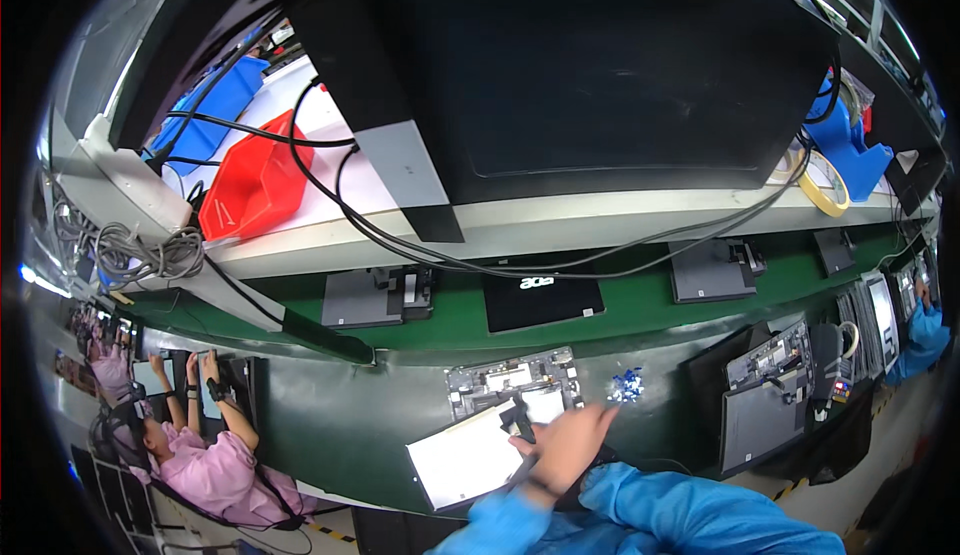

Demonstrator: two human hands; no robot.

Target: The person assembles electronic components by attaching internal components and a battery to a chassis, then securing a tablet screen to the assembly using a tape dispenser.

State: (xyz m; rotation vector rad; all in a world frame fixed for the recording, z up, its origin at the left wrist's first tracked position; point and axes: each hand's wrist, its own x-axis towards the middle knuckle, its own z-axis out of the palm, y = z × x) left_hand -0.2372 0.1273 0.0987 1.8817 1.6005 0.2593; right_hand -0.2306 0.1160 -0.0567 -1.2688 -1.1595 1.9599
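Observation:
My left hand, with a dark band at the wrist, is over the right part of a laptop assembly on the green bench. Its fingers are smeared by motion, so whether they grip anything is unclear. Beside them lies a small black piece. A bright white panel lies tilted in front of the opened laptop chassis, whose circuit board and silver parts face up. My right forearm, in a blue sleeve, reaches in from the lower right. The right hand is hidden behind the left or too blurred to make out.
Small blue and silver bits lie right of the chassis. Farther right lean laptop parts. A shelf with hanging cables and a large black screen spans above. A person in pink works at left, another in blue far right.

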